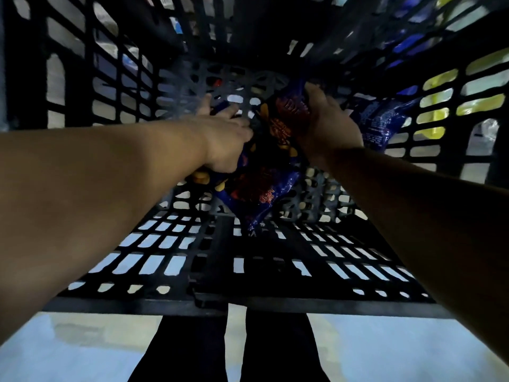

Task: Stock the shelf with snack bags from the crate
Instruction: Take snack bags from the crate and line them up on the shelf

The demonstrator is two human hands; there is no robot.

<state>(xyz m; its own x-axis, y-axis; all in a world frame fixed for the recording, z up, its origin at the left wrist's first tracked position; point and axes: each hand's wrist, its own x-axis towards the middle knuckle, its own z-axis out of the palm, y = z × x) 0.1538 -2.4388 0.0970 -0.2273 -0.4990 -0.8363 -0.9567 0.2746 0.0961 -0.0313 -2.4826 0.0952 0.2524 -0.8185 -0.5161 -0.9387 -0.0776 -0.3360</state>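
Reaching into the black crate (82, 150), the left hand (223, 142) and right hand (327, 122) each grasp blue snack bags (264, 188); at least three are visible inside it.

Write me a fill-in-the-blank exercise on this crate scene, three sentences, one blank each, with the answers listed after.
1. Both hands reach down into a black plastic ____ with slotted walls.
2. The left hand and the right hand grip snack bags whose wrappers are mostly dark ____.
3. Below the crate's near rim, the person's two ____ in dark trousers stand on a pale floor.

Missing words: crate; blue; legs
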